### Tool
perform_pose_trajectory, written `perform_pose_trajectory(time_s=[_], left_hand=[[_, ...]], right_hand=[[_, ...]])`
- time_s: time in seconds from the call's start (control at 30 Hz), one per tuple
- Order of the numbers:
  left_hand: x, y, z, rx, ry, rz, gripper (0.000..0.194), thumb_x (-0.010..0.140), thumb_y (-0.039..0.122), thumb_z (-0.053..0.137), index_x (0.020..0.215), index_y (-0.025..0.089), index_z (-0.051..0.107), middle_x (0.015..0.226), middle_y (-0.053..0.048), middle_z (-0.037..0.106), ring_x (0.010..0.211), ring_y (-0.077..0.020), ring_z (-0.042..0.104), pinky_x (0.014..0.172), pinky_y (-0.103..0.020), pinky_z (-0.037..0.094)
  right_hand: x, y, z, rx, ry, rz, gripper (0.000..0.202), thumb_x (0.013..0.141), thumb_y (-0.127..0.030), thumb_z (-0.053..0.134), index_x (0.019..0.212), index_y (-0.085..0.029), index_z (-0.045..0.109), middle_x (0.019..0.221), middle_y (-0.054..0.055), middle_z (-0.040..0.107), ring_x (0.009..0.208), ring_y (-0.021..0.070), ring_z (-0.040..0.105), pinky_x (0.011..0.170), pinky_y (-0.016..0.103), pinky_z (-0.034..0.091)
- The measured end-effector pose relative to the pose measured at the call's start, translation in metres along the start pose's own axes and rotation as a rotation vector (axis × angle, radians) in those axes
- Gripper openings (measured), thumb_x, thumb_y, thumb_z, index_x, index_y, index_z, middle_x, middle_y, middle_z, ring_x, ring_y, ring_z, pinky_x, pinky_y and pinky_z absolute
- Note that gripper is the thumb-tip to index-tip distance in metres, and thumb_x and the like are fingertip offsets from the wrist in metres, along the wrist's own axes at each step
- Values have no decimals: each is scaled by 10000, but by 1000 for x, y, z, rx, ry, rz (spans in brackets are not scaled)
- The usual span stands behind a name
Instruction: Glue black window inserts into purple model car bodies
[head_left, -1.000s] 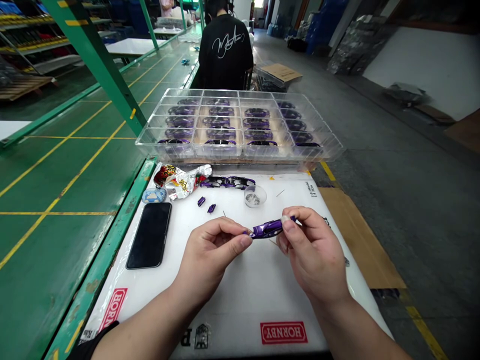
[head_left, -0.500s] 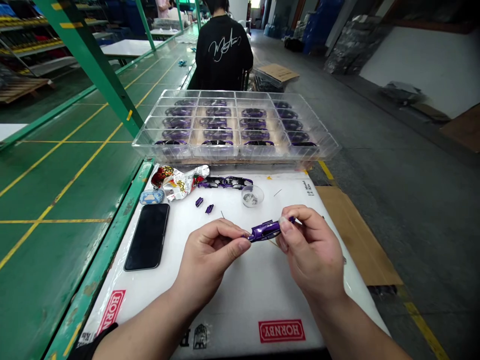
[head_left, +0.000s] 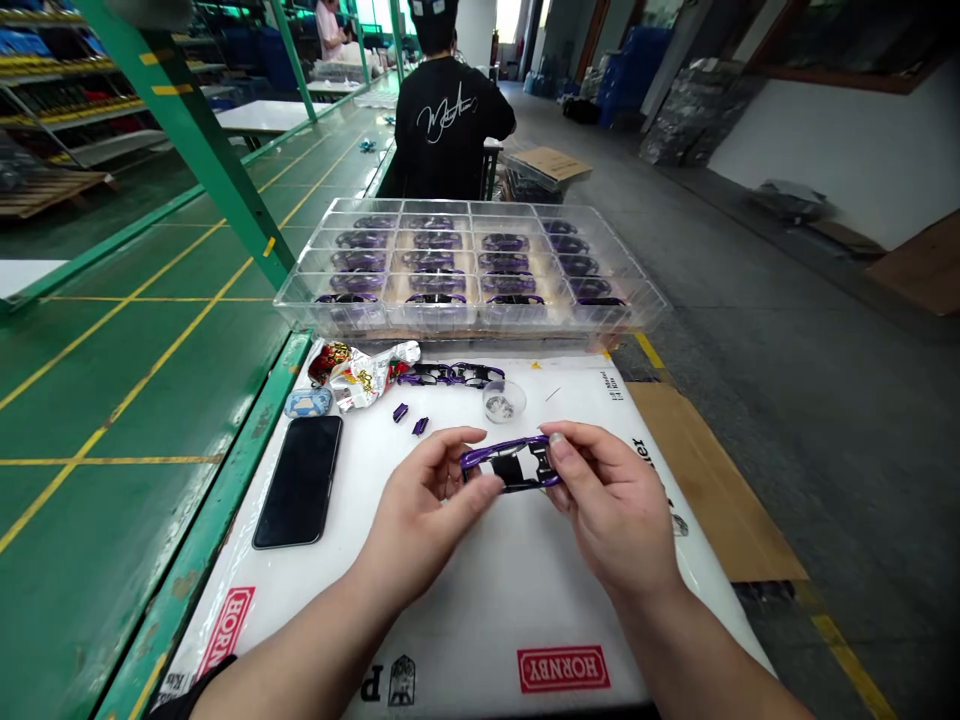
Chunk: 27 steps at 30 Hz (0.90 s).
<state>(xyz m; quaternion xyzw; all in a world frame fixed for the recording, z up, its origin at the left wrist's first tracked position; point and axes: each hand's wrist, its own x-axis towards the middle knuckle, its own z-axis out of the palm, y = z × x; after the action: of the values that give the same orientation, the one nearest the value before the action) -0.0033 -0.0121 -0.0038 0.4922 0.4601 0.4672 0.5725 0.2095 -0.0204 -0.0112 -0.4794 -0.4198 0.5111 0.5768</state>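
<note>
Between my hands is a purple and black toy car body [head_left: 517,466], turned so its hollow side with openings faces me. My left hand [head_left: 431,500] grips its left end between thumb and fingers. The right end is pinched by my right hand [head_left: 604,500], thumb on the near face. Just beyond lie two small purple parts [head_left: 411,419] and a clear round cup [head_left: 503,403] with tiny bits inside. Farther back, a couple of similar purple car bodies [head_left: 452,375] rest on the white-covered table [head_left: 480,610].
A clear compartment tray [head_left: 469,322] of purple car bodies stands at the back. On the left lie a phone [head_left: 298,482], a blue-and-white item [head_left: 308,403] and a crumpled wrapper [head_left: 367,375]. Left is a green conveyor [head_left: 150,380]; a co-worker [head_left: 442,125] sits ahead.
The car body has been turned from its glossy outer side to its open underside. My left fingers have shifted to hold more of its left end.
</note>
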Motion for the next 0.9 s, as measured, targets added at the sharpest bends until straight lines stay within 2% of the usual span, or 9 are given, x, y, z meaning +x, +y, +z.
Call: perform_pose_trajectory(time_s=[0.1, 0.17, 0.27, 0.43, 0.63, 0.9], left_hand=[[-2, 0, 0, 302, -19, 148, 629, 814, 323, 1040, 1382, 251, 780, 1162, -75, 786, 838, -192, 672, 736, -330, 564], [-2, 0, 1, 394, -13, 236, 577, 831, 274, 1014, 1356, 249, 777, 1165, -75, 789, 876, -207, 700, 741, -330, 575], [-3, 0, 2, 414, -14, 287, 491, 882, 218, 954, 1332, 247, 761, 1159, -57, 801, 894, -197, 731, 763, -315, 589], [-2, 1, 0, 450, -36, 347, 499, 878, 139, 916, 1335, 254, 750, 1114, -18, 793, 877, -167, 728, 761, -288, 583], [-2, 2, 0, 489, -26, 405, 487, 874, 126, 887, 1319, 245, 732, 1093, -20, 794, 877, -171, 716, 755, -291, 580], [-4, 3, 1, 483, 8, 432, 435, 867, 118, 870, 1259, 242, 729, 1072, -18, 796, 871, -169, 708, 745, -285, 568]], right_hand=[[3, 0, 1, 46, -11, 17, 267, 1071, -469, 889, 1227, -254, 865, 775, -13, 647, 608, 116, 554, 544, 261, 457], [4, 0, 2, 69, -18, 30, 270, 1062, -471, 898, 1213, -250, 869, 782, -13, 646, 603, 109, 555, 539, 253, 460], [4, -1, 2, 73, -28, 46, 296, 1049, -491, 906, 1193, -234, 874, 777, -11, 638, 595, 108, 550, 529, 250, 454], [6, -3, 5, 106, -23, 66, 321, 1008, -513, 944, 1144, -228, 890, 763, -13, 621, 576, 92, 538, 510, 227, 441], [9, -9, 9, 153, -9, 87, 364, 926, -526, 1015, 1083, -215, 906, 739, -18, 608, 551, 82, 531, 491, 207, 432], [7, -9, 6, 183, -2, 111, 380, 919, -511, 1017, 1126, -214, 900, 809, 3, 671, 567, 85, 550, 512, 213, 445]])
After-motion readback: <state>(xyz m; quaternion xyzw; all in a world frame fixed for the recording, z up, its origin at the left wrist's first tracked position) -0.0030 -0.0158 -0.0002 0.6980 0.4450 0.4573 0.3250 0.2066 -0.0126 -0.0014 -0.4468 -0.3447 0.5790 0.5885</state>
